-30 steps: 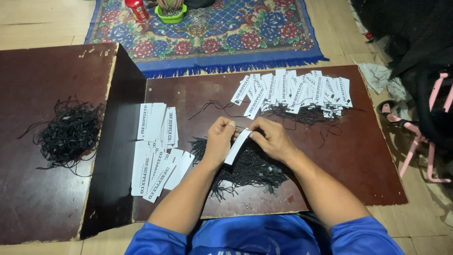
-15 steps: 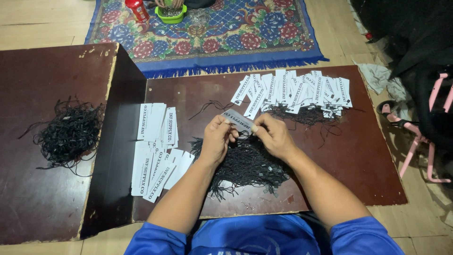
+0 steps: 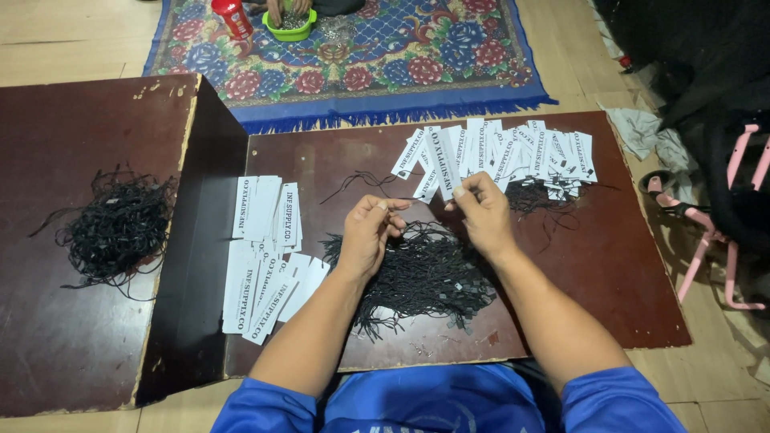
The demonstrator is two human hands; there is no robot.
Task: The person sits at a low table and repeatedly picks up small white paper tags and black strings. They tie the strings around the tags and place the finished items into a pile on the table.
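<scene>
Hands: both bare hands are raised just above the dark brown bench (image 3: 609, 273), near its middle, with blue sleeves showing at the bottom of the view.
Left hand: the left hand (image 3: 370, 232) has its fingers (image 3: 385, 210) curled narrow, the tips pinched together; what they pinch is too thin to tell for certain, though it looks like a black string.
Right hand: the right hand (image 3: 484, 210) has its fingers (image 3: 468, 191) pinched shut on a white paper tag (image 3: 443, 170), at the tag's lower end.
Tag in hand: it stands tilted, its top overlapping the row of white tags (image 3: 521, 152) fanned out along the far edge of the bench.
String pile: a heap of black strings (image 3: 425, 273) lies on the bench directly under and between both wrists.
Left tags: a stack of white tags (image 3: 265, 248) lies flat near the bench's left edge, well apart from the hands.
Raised board: a second dark board (image 3: 72, 337) sits higher at the left, carrying a tangle of black strings (image 3: 120, 228).
Floor beyond: a flowered blue rug (image 3: 417, 64) lies past the bench, with a red can (image 3: 233, 16) and a green bowl (image 3: 290, 30) on it; another person's hands reach into the bowl.
Right side: a pink frame (image 3: 726, 240) and dark cloth sit beside the bench.
</scene>
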